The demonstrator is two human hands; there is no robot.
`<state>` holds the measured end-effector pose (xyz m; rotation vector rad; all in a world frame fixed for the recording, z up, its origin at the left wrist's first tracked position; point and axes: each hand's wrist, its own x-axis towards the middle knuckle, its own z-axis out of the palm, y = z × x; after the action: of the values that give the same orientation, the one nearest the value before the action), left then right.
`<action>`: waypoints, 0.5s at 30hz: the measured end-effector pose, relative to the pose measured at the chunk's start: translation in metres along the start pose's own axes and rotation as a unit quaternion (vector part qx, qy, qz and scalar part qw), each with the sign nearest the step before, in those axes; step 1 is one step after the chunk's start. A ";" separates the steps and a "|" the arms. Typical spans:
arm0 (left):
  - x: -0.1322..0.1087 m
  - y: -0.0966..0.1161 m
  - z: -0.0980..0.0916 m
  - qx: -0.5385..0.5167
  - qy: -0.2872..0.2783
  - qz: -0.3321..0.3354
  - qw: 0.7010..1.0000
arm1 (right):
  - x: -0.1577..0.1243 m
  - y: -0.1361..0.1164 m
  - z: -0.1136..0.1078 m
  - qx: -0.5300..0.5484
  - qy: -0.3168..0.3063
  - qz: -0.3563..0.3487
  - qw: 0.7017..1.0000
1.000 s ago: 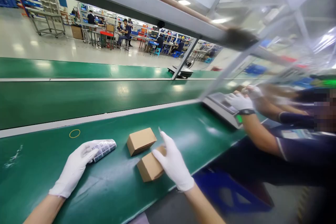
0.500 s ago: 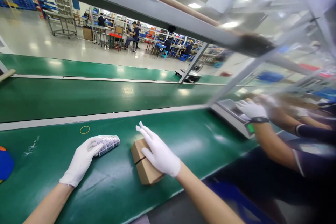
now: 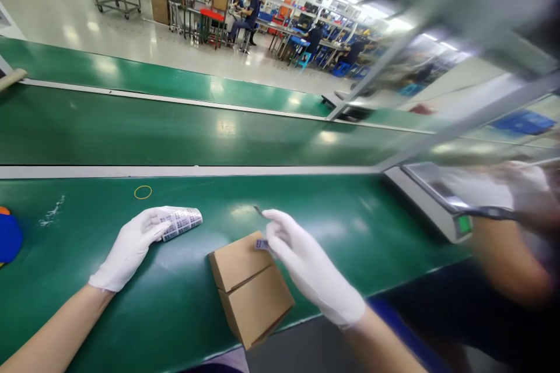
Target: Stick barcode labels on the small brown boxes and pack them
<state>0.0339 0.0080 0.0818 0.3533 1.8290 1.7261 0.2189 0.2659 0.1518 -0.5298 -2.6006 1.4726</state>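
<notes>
My left hand [image 3: 131, 245], in a white glove, is closed on a curled sheet of printed labels [image 3: 181, 224] just above the green work surface. A brown cardboard box [image 3: 256, 285] sits between my hands near the front edge, with a dark seam across its top. Above the box's right side is my gloved right hand [image 3: 306, 265], fingers bent. One small label [image 3: 262, 244] shows at its thumb side, over the box top; whether it touches the box I cannot tell. Another small dark piece [image 3: 258, 209] sticks out at the index fingertip.
A yellow rubber band [image 3: 143, 192] lies behind my left hand. At the left edge is a blue round object [image 3: 9, 239]. To the right stands a scale [image 3: 431, 210] with a green display, beside a co-worker's blurred gloved hands [image 3: 485, 189]. A white rail [image 3: 196, 171] borders the rear belt.
My right hand has lifted off the box and moved right, uncovering the box top. The box looks turned and nearer. My left hand keeps the label sheet. The view has tilted downward.
</notes>
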 end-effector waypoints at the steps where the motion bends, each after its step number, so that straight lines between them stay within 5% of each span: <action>1: 0.000 0.001 0.001 0.000 0.000 -0.003 1.000 | 0.002 -0.002 -0.002 0.005 -0.013 0.010 1.000; 15: 0.007 0.002 0.005 0.052 0.032 -0.052 0.997 | 0.026 0.008 0.004 -0.035 -0.132 0.024 0.990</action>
<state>0.0312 0.0162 0.0822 0.2426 1.9525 1.5916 0.1950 0.2755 0.1413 -0.4332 -2.8688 1.5665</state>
